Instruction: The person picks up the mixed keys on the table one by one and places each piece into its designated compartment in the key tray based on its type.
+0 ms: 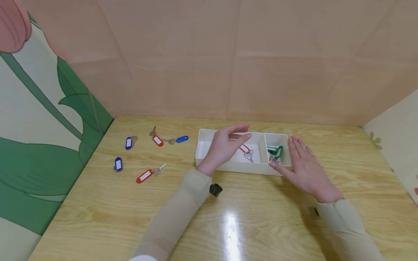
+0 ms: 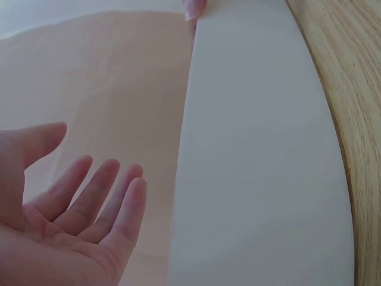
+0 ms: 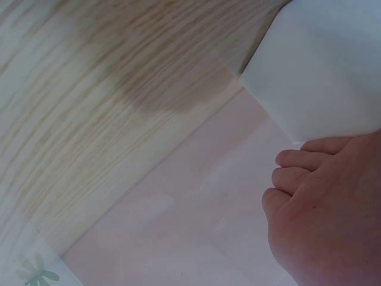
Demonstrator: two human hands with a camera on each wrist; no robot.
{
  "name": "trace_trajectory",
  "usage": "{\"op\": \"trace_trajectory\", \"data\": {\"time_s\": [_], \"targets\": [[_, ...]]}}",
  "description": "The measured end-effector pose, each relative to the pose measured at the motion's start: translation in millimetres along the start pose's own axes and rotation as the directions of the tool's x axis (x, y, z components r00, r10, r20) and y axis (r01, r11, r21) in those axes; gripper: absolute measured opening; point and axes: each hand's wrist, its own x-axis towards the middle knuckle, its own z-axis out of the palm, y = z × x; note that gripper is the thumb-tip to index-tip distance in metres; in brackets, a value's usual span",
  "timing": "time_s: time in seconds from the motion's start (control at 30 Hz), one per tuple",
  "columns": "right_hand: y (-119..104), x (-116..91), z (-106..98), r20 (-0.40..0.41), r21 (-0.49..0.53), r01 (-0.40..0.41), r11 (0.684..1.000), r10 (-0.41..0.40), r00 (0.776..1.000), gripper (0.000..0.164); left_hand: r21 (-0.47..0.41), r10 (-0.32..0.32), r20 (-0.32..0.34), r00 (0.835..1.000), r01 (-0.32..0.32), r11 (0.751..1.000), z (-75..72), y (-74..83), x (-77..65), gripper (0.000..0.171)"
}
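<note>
Two hands are at the white box: the left hand (image 1: 223,146) hovers over the larger compartment, fingers loosely bent and grasping nothing, as the left wrist view confirms. It blocks much of that compartment, so whatever lies beneath it cannot be told. Just beyond its thumb, a red tag (image 1: 244,148) shows only in part, next to its key (image 1: 249,157).

The right hand (image 1: 306,172) is unclenched, its straight fingers along the right end of the box (image 1: 235,167), thumb at the near corner. Green tags (image 1: 279,151) lie in the small compartment there; the metal below them is partly screened by the front wall and thumb, too jumbled to count.

Left of the box, five more tags are scattered on the table (image 1: 261,224). One blue tag (image 1: 118,164) nearly covers its metal, leaving a sliver at the edge. Any writing on the labels is too small to read.

Both wrist views crop the box to blank white walls and show nothing of its contents. A fingertip at the top of the left wrist view is cut off by the edge.
</note>
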Motion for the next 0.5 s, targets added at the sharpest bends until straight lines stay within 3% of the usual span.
{"op": "trace_trajectory", "data": {"time_s": [0.5], "targets": [[-0.4, 0.5, 0.7, 0.006, -0.005, -0.003, 1.000, 0.003, 1.000, 0.107, 0.003, 0.052, -0.036, 0.998, -0.052, 0.999, -19.3, 1.3, -11.9, 0.029]]}}
